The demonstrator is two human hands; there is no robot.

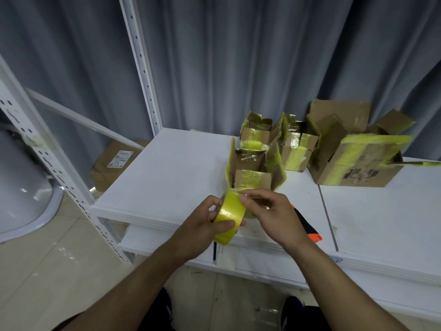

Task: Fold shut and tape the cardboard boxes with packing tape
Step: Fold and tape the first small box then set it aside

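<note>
Currently your left hand (210, 219) grips the yellow packing tape roll (229, 216) at the white table's (171, 173) near edge; your right hand (267, 209) pinches its rim. Open-flapped cardboard boxes (256, 168) stand just beyond; bare tabletop lies left.

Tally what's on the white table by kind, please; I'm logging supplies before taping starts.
Cardboard boxes, flaps open: 4
Yellow tape rolls: 2, one in the left hand, one among the boxes
Orange-and-black cutter: 1
Total: 7

No legible text on boxes (353, 163)
</note>
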